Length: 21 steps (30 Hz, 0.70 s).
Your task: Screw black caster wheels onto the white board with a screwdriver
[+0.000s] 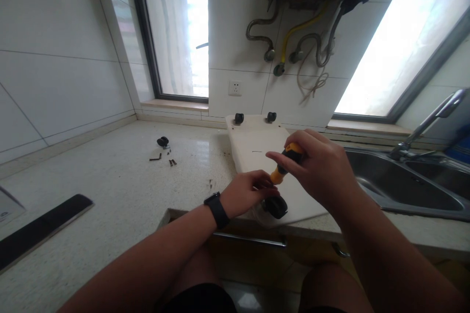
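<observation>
The right grip (318, 162) clasps a yellow-and-black screwdriver (278, 175), its lower end by the left grip (245, 192), whose hold I cannot tell, beside a black caster (276, 207) near the front edge of a white panel (253, 138) that reaches the surface's (121, 176) front edge.

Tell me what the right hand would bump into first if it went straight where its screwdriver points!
Probably the left hand: the right hand aims the yellow-and-black screwdriver down and leftward, right by it. The white panel lies beneath, but depth there is unclear.
</observation>
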Available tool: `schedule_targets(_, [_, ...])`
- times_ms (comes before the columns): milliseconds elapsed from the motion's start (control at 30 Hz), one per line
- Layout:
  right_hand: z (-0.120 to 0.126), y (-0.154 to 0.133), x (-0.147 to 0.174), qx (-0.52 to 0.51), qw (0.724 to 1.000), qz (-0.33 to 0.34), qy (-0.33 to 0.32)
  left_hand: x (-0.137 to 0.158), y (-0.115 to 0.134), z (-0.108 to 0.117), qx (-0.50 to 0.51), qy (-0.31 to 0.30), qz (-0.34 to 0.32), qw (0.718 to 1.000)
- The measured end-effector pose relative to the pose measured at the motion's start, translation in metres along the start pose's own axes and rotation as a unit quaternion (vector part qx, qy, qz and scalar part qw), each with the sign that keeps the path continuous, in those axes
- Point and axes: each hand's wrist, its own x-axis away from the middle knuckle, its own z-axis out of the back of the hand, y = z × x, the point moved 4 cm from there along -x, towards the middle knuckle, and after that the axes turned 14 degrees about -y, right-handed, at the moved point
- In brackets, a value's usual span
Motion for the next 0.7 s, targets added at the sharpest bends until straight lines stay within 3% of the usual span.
schedule_targets(67, [0.001, 0.0, 0.002, -0.002, 1.0, -0.01, -0.026, 0.0, 0.001, 0.001, -0.004, 0.013, 0.003, 1.0])
schedule_targets(133, [0.001, 0.001, 0.004, -0.086, 0.992, 0.019, -0.092, 0.001, 0.004, 0.002, -0.046, 0.01, 0.014, 0.999])
schedule_targets(233, [0.004, 0.003, 0.008, -0.264, 0.942, 0.092, -0.186, 0.0, 0.009, 0.003, -0.103, -0.023, 0.024, 0.994])
schedule_targets(300, [0.004, 0.006, 0.008, -0.284, 0.929, 0.103, -0.214, 0.0, 0.01, 0.004, -0.115, -0.046, 0.024, 0.992])
schedule_targets(400, [0.004, 0.012, 0.003, -0.207, 0.96, 0.069, -0.178, 0.0, 0.009, 0.004, -0.102, -0.058, 0.018, 0.993])
schedule_targets(500, [0.003, 0.008, -0.002, -0.127, 0.985, 0.044, -0.109, 0.0, 0.006, 0.001, -0.077, -0.032, 0.013, 0.996])
schedule_targets(700, [0.006, -0.01, 0.004, -0.022, 0.996, 0.042, -0.072, 0.001, 0.005, -0.002, -0.079, 0.061, -0.012, 0.995])
